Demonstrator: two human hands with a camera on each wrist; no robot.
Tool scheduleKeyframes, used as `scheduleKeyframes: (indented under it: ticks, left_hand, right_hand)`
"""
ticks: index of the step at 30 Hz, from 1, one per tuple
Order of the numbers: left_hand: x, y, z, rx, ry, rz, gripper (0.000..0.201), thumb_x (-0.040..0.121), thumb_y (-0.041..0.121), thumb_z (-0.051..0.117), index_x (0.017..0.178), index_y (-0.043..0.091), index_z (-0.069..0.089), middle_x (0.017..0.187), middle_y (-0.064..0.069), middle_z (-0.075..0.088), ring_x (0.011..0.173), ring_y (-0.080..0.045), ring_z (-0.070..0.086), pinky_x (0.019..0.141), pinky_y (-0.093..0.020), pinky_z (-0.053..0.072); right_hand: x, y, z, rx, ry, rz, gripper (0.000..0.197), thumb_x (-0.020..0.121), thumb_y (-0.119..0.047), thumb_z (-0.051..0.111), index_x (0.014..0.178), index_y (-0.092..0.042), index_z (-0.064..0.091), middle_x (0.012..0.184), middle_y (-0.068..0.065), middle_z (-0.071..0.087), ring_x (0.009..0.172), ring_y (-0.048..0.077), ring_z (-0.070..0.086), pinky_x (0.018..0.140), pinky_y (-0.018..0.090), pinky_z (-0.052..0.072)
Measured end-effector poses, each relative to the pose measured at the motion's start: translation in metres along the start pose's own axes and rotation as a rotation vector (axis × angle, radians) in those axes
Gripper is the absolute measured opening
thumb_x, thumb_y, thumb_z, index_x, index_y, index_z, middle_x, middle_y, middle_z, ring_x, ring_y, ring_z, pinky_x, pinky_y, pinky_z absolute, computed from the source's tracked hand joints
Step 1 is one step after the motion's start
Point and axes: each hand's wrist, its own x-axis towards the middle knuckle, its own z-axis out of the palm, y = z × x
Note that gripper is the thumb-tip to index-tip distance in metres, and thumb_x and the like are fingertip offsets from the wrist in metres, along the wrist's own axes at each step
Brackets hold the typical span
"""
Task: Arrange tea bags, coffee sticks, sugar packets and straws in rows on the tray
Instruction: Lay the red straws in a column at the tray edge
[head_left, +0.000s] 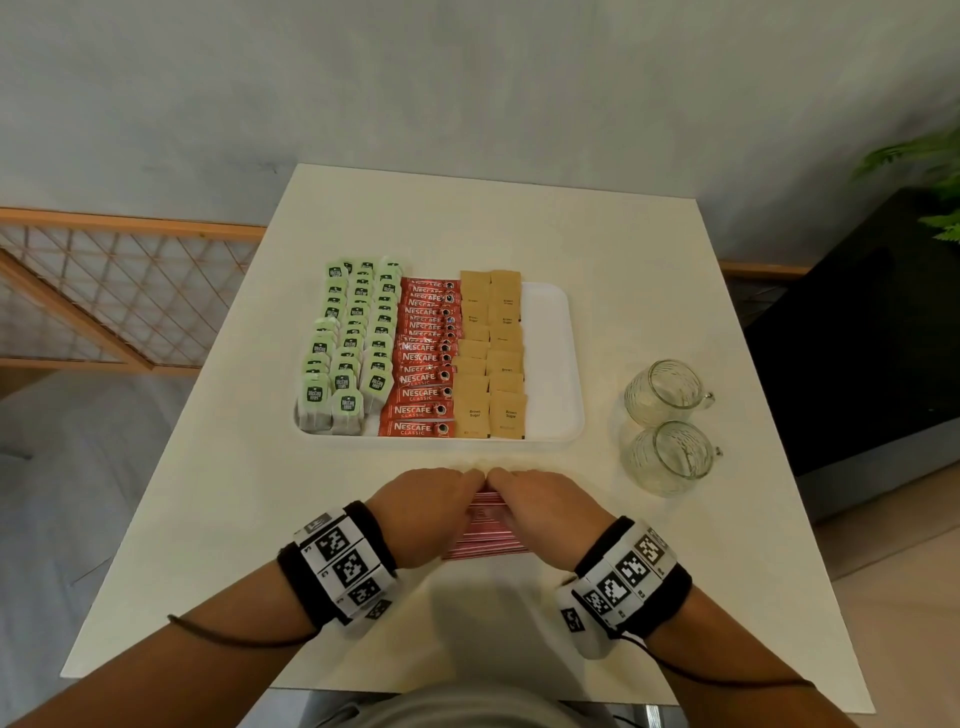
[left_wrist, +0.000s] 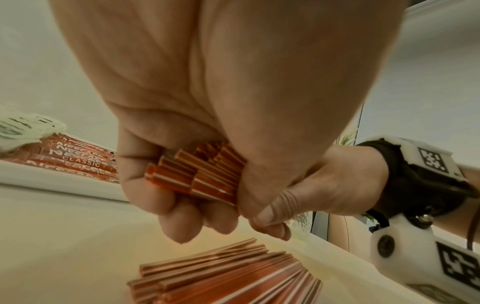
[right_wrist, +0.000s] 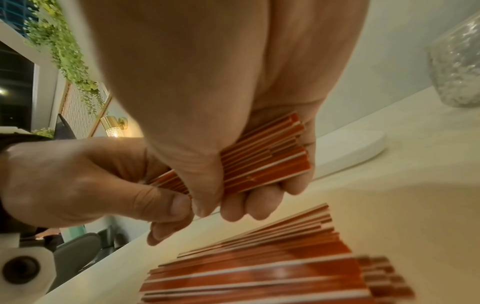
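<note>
Red-and-white striped straws (left_wrist: 205, 174) are bunched in both hands, left hand (head_left: 426, 512) and right hand (head_left: 545, 514) curled round the ends, probably to square them up. More straws lie on the counter (head_left: 208, 493) underneath. The tray's (head_left: 550, 364) bare right strip looks saved for them, beside the sugar packets (head_left: 491, 358).

1. Tray (head_left: 550, 364) on table (head_left: 649, 270): tea bags (head_left: 350, 343) left, coffee sticks (head_left: 423, 364) centre, sugar packets (head_left: 491, 353) right.
2. Two glass mugs (head_left: 667, 426) right of tray.
3. Straws (head_left: 485, 540) before tray.
</note>
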Motion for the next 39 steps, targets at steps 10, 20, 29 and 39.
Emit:
scheduleKeyframes:
  ticks: [10,20,29,39]
  left_hand:
    - [0.005,-0.007,-0.003,-0.100,0.014,0.075,0.029,0.096,0.038,0.056,0.120,0.021,0.059,0.106,0.000,0.070,0.089,-0.019,0.065,0.079,-0.031,0.051]
    - [0.014,-0.011,-0.023,-0.293,0.134,0.092,0.021,0.102,0.037,0.053,0.084,0.026,0.054,0.067,0.011,0.053,0.055,-0.005,0.049,0.054,-0.019,0.033]
    - [0.017,0.003,-0.022,-0.555,0.243,0.096,0.021,0.095,0.034,0.066,0.076,0.031,0.057,0.063,0.009,0.056,0.052,-0.005,0.052,0.051,-0.014,0.034]
    - [0.015,0.004,-0.027,-0.698,0.295,0.015,0.024,0.095,0.038,0.065,0.073,0.028,0.065,0.056,0.008,0.051,0.046,-0.006,0.042,0.047,-0.018,0.032]
  right_hand:
    - [0.003,0.003,-0.020,0.082,-0.039,-0.031,0.035,0.088,-0.049,0.070,0.112,-0.026,0.060,0.106,-0.004,0.068,0.096,0.020,0.062,0.078,0.036,0.049]
    - [0.004,0.025,-0.046,0.528,0.365,0.002,0.046,0.100,-0.060,0.042,0.095,-0.021,0.066,0.073,-0.005,0.064,0.059,0.005,0.053,0.059,0.035,0.047]
    - [0.018,0.010,-0.029,0.940,0.556,0.143,0.050,0.110,-0.040,0.035,0.080,-0.014,0.064,0.078,0.009,0.066,0.062,0.010,0.055,0.060,0.029,0.042]
    - [0.013,0.003,-0.034,0.975,0.531,0.219,0.034,0.102,-0.038,0.057,0.076,-0.017,0.065,0.055,-0.006,0.062,0.047,0.008,0.056,0.049,0.027,0.044]
